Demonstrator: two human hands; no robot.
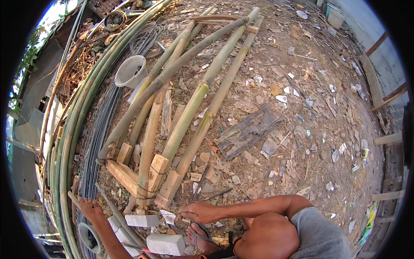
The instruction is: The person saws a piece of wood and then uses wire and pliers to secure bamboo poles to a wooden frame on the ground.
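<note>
My left hand [91, 210] reaches up at the lower left, its fingers closed round a short pale wooden stick [73, 199] beside long green bamboo poles. Low in the middle, my right hand [199, 212] is closed, knuckles up; what it pinches is too small to make out. Just beyond it lies a bamboo frame, with a wooden block [158, 165] and another wooden block [168, 184] at the near ends of its poles. Dark wire binds the frame's near corner [144, 193]. Pale concrete blocks [165, 244] lie between my hands, one under the corner.
A white bucket [131, 71] stands left of the frame, near bundled steel bars [98, 129]. A grey bucket [89, 238] sits at the lower left. One weathered board [250, 129] lies on littered ground to the right. My sandalled foot [202, 236] is beside the blocks.
</note>
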